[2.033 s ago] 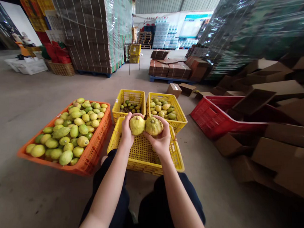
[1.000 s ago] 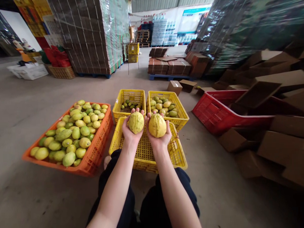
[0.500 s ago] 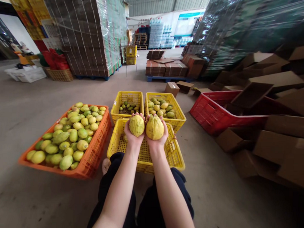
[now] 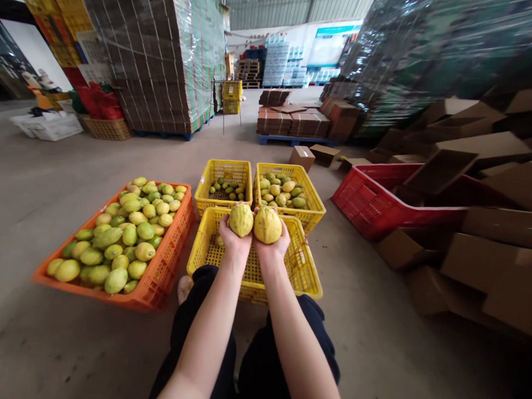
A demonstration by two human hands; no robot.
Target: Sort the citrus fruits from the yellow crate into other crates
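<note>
My left hand (image 4: 235, 238) cups a knobbly yellow-green fruit (image 4: 241, 219) in its palm. Beside it my right hand (image 4: 273, 246) holds another yellow fruit (image 4: 267, 225), and the two fruits are side by side, nearly touching. Both hands are over the near yellow crate (image 4: 309, 269), where a bit of fruit shows at the left. Behind it stand a yellow crate with a few small green fruits (image 4: 226, 189) and a yellow crate with more green and yellow fruits (image 4: 282, 189). At the left, an orange crate (image 4: 165, 271) is heaped with green-yellow fruits.
A red crate (image 4: 366, 206) and a pile of cardboard boxes (image 4: 486, 254) lie at the right. Wrapped stacks rise at the back left and right. Flat cardboard bundles (image 4: 295, 120) rest on a blue pallet. My knees are below the near crate.
Both fruits have been turned a little in my hands and have come slightly closer together. The view has shifted slightly.
</note>
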